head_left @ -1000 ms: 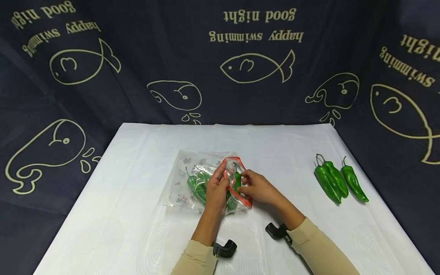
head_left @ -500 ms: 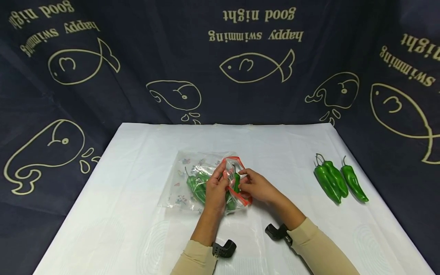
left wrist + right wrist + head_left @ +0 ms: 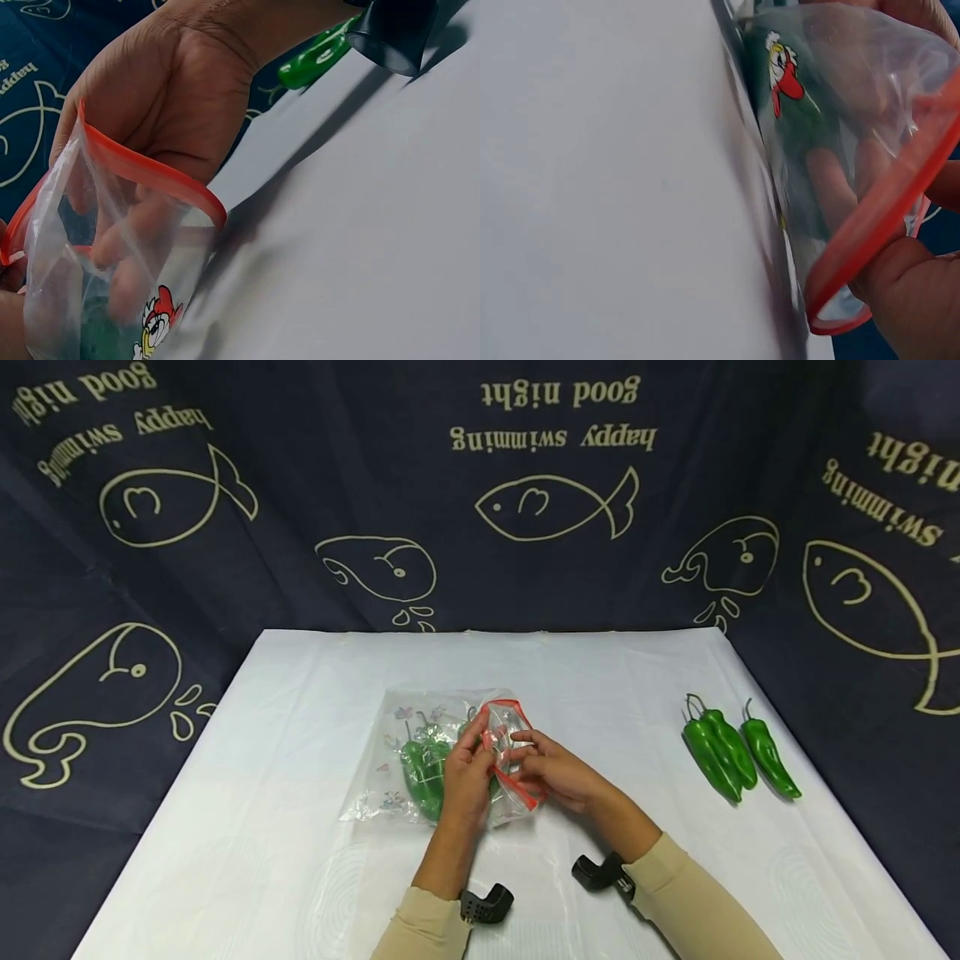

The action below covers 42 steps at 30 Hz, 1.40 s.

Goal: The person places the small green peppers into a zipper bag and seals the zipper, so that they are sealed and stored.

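Note:
My left hand [image 3: 467,781] holds a clear zip bag [image 3: 367,797] by the side of its red-edged mouth, which gapes to the right. Several green peppers [image 3: 422,777] lie inside, seen through the printed plastic and partly covered by that hand. My right hand [image 3: 566,774] reaches in at the mouth. In the right wrist view its fingers [image 3: 832,180] stretch loosely within the bag, near a blurred green pepper [image 3: 791,131], gripping nothing. The left wrist view shows the same right hand [image 3: 169,105] passing under the red rim [image 3: 150,169].
Three more green peppers [image 3: 720,756] lie at the right side of the white-covered table [image 3: 637,685]. A dark curtain [image 3: 555,585] with fish drawings hangs behind. Black wrist cameras [image 3: 487,906] sit on both forearms.
The pepper that my right hand held upright at the mouth has gone down into the bag, and the fingers have loosened. Peppers inside have shifted left. The left hand keeps its hold.

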Each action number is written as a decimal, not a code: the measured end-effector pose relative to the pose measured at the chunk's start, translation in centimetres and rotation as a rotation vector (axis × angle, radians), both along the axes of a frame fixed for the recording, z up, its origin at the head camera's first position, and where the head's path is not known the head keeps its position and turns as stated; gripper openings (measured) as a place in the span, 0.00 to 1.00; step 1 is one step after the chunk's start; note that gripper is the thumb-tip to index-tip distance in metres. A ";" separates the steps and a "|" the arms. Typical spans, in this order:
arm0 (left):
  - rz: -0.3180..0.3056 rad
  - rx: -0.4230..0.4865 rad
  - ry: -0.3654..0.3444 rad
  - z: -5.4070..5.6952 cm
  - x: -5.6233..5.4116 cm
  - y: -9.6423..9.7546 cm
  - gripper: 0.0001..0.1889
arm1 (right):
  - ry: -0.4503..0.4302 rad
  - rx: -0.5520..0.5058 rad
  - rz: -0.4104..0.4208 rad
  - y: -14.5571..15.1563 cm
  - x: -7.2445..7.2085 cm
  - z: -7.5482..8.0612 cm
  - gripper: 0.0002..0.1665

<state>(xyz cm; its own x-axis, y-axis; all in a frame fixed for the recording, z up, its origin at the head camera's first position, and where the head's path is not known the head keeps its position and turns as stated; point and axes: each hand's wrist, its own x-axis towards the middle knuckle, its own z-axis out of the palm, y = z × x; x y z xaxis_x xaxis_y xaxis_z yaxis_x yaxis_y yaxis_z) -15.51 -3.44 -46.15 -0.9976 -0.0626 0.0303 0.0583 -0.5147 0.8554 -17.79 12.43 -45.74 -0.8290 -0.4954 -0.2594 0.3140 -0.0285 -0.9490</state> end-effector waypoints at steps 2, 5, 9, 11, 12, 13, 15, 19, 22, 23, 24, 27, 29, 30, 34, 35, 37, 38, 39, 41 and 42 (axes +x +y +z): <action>0.002 -0.002 -0.001 0.0 0.0 0.0 0.30 | -0.005 -0.017 0.005 -0.1 0.0 0.1 0.36; 0.001 -0.005 -0.009 -0.2 -0.2 0.1 0.29 | -0.004 -0.006 0.002 0.1 0.1 0.3 0.36; 0.002 -0.002 -0.015 -0.5 -0.3 0.1 0.30 | 0.028 0.021 -0.006 0.9 -0.1 0.9 0.35; 0.007 -0.004 -0.013 -0.6 -0.3 0.1 0.31 | 0.062 0.038 -0.004 1.5 -0.4 1.2 0.34; 0.010 -0.005 -0.011 -0.6 -0.3 0.1 0.32 | 0.077 0.046 -0.003 1.9 -0.5 1.3 0.34; 0.012 -0.006 -0.009 -0.6 -0.3 0.1 0.32 | 0.095 0.055 -0.003 2.2 -0.6 1.5 0.34; 0.012 -0.014 -0.009 -0.6 -0.4 0.1 0.33 | 0.139 0.081 -0.008 3.1 -0.9 1.7 0.34; 0.019 -0.026 -0.014 -0.6 -0.4 0.2 0.32 | 0.219 0.150 -0.047 5.0 -1.3 2.4 0.32; 0.032 -0.032 -0.020 -0.6 -0.4 0.2 0.32 | 0.279 0.213 -0.079 6.7 -1.4 2.8 0.30; 0.036 -0.034 -0.023 -0.6 -0.4 0.2 0.32 | 0.301 0.240 -0.087 7.3 -1.4 2.9 0.30; 0.040 -0.033 -0.025 -0.6 -0.4 0.3 0.32 | 0.321 0.266 -0.096 7.8 -1.5 3.0 0.29; 0.045 -0.041 -0.026 -0.6 -0.3 0.2 0.31 | 0.367 0.349 -0.119 9.5 -1.4 3.3 0.28; 0.047 -0.040 -0.025 -0.6 -0.3 0.3 0.31 | 0.386 0.402 -0.127 10.7 -1.4 3.6 0.28; 0.047 -0.038 -0.025 -0.6 -0.3 0.3 0.31 | 0.396 0.424 -0.128 11.3 -1.3 3.7 0.29; 0.043 -0.028 -0.028 -0.6 -0.3 0.3 0.31 | 0.454 0.522 -0.126 13.7 -1.1 4.2 0.30; 0.042 -0.027 -0.030 -0.6 -0.2 0.3 0.31 | 0.470 0.551 -0.128 14.3 -1.0 4.3 0.31; 0.039 -0.028 -0.031 -0.6 -0.3 0.3 0.31 | 0.487 0.598 -0.132 15.5 -0.9 4.5 0.31; 0.039 -0.027 -0.031 -0.6 -0.3 0.3 0.31 | 0.493 0.623 -0.133 16.1 -0.8 4.6 0.32; 0.039 -0.027 -0.031 -0.6 -0.2 0.3 0.30 | 0.498 0.650 -0.132 16.7 -0.7 4.7 0.33; 0.040 -0.031 -0.031 -0.6 -0.2 0.3 0.30 | 0.507 0.697 -0.128 17.8 -0.5 4.9 0.34; 0.040 -0.029 -0.033 -0.6 -0.2 0.3 0.30 | 0.511 0.717 -0.127 18.3 -0.4 5.0 0.34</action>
